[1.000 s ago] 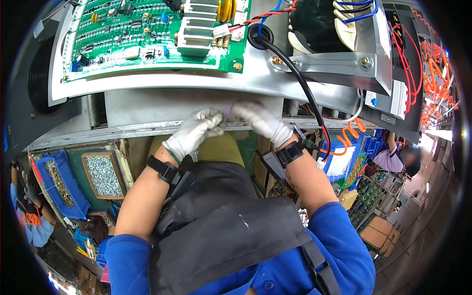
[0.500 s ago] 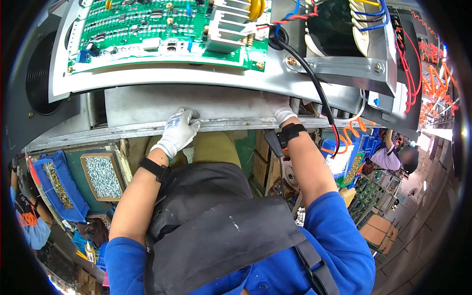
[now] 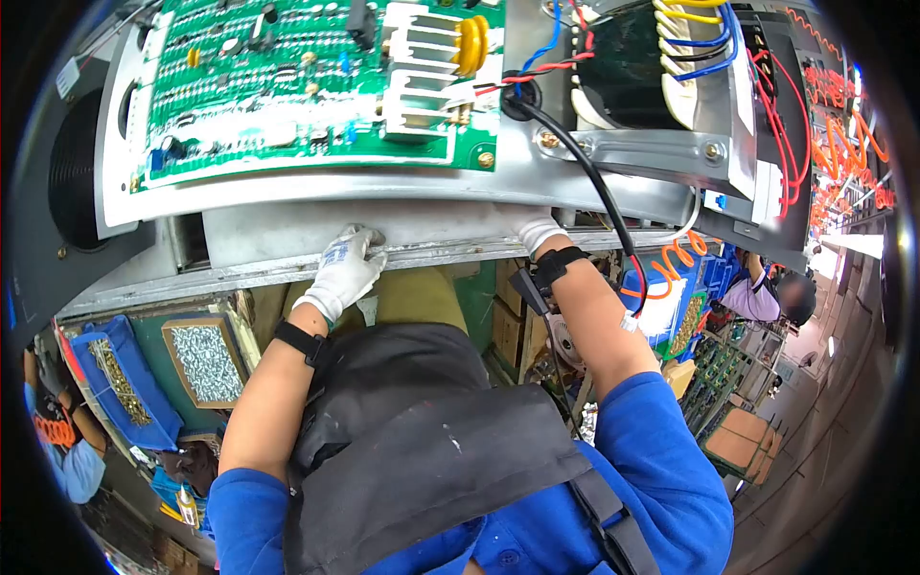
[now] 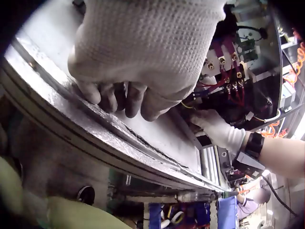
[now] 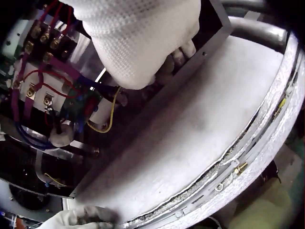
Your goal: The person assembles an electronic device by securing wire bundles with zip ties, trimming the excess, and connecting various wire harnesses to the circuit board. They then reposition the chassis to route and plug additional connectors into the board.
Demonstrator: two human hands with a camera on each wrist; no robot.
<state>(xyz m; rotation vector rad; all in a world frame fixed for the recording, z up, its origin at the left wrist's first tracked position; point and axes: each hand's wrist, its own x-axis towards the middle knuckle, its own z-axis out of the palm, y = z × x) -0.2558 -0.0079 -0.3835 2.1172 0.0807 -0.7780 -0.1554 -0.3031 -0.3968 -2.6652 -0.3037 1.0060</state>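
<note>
My left hand [image 3: 342, 270], in a white knit glove, rests with loosely bent fingers at the front edge of a pale flat plate [image 3: 278, 230]. A metal rail [image 3: 422, 254] runs along that edge. Under the raised panel carrying a green circuit board [image 3: 240, 125] reaches my gloved right hand [image 5: 143, 43], its fingers mostly hidden in the head view. In the right wrist view its fingers bend down beside the thin chassis wall [image 5: 205, 53], near a yellow wire [image 5: 113, 114] and screw terminals [image 5: 31, 90]. I cannot tell whether it holds anything.
A black cable [image 3: 599, 187] hangs from the panel in front of the right arm. A transformer [image 3: 628, 77] sits at upper right. Below the rail at left are a blue bin [image 3: 158, 402] and a box of screws [image 3: 203, 362]. Another person [image 3: 752, 307] is at far right.
My hands, together a second ago around something small and pinkish, have separated. The right went rightward under the panel; the left moved left onto the plate's edge. The head view has shifted slightly.
</note>
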